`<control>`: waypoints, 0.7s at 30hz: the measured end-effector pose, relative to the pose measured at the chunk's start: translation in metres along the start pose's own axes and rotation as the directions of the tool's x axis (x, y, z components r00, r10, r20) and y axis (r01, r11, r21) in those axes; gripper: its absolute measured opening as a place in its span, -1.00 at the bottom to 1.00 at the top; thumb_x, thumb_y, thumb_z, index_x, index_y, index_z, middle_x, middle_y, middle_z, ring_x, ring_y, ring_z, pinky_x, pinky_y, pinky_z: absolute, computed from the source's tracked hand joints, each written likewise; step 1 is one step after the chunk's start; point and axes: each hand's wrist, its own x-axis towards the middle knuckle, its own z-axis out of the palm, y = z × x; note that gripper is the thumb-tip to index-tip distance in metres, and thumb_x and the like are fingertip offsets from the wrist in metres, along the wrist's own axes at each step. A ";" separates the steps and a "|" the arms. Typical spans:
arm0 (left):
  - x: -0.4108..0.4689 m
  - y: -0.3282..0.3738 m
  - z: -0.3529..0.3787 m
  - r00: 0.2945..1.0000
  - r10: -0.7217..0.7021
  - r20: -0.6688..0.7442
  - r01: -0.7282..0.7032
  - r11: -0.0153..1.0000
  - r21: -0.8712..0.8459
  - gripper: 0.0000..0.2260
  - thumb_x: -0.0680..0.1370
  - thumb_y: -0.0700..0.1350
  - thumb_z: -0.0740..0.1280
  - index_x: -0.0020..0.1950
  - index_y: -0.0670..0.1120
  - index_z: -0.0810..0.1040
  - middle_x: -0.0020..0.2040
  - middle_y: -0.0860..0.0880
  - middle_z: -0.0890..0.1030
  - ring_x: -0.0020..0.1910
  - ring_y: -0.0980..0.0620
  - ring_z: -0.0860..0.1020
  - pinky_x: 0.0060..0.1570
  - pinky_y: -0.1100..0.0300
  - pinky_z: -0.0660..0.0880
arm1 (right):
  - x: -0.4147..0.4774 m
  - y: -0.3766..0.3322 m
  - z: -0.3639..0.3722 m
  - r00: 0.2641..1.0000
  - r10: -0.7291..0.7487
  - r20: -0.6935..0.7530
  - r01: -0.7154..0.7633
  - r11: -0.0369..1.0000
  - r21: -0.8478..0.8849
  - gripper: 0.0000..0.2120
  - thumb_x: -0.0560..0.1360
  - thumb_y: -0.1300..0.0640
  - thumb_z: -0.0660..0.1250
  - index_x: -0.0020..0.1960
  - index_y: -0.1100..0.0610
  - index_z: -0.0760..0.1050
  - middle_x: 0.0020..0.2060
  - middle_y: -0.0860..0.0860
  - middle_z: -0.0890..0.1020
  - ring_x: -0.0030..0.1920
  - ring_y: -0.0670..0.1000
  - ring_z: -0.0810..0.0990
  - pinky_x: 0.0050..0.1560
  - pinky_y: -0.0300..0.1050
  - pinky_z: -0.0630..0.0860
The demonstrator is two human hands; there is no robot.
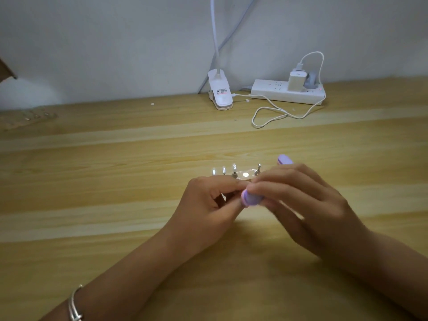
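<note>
just below mid-frame, the right hand [308,205] grips the purple drill pen [251,200] while the left hand [208,205] pinches its tip; best hold the pen steady and work that tip straight along its axis.

Single view, head-worn, wide-angle. It looks forward and down across the desk [92,205] to the wall [115,42] at its far edge. Forearms enter from the bottom edge. The left hand [208,205] and right hand [308,205] are close, just below centre. The power strip [271,89] and clip lamp [220,96] lie far off, upper right.
</note>
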 end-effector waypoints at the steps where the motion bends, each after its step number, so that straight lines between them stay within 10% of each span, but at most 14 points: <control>1: 0.000 -0.001 0.000 1.000 -0.017 -0.009 0.017 1.000 -0.002 -0.88 0.52 -0.24 0.39 -0.13 -0.06 0.69 -0.36 0.08 0.58 -0.38 0.22 0.44 -0.31 0.37 0.34 | 0.002 0.005 -0.002 0.999 0.034 -0.008 -0.034 0.999 -0.022 -0.83 0.54 0.36 0.39 0.11 0.26 0.66 0.07 0.08 0.66 0.08 0.09 0.62 0.27 0.00 0.50; 12: 0.000 0.001 -0.001 0.993 -0.119 -0.004 0.116 0.971 -0.210 -0.87 0.52 -0.24 0.34 -0.15 -0.21 0.68 -0.31 -0.13 0.63 -0.29 0.02 0.55 -0.20 0.05 0.50 | 0.006 0.010 -0.010 0.997 0.064 -0.049 -0.065 0.998 -0.019 -0.85 0.54 0.37 0.38 0.10 0.30 0.63 0.03 0.10 0.65 0.04 0.12 0.64 0.15 0.01 0.55; 21: 0.001 0.003 -0.003 0.986 -0.146 0.082 0.165 0.927 -0.337 -0.85 0.55 -0.27 0.30 -0.08 -0.26 0.66 -0.32 -0.03 0.60 -0.39 0.20 0.46 -0.33 0.39 0.36 | 0.006 0.008 -0.011 0.995 0.063 -0.074 -0.059 0.997 0.047 -0.88 0.58 0.33 0.35 0.09 0.29 0.62 0.03 0.09 0.64 0.06 0.08 0.62 0.13 0.01 0.55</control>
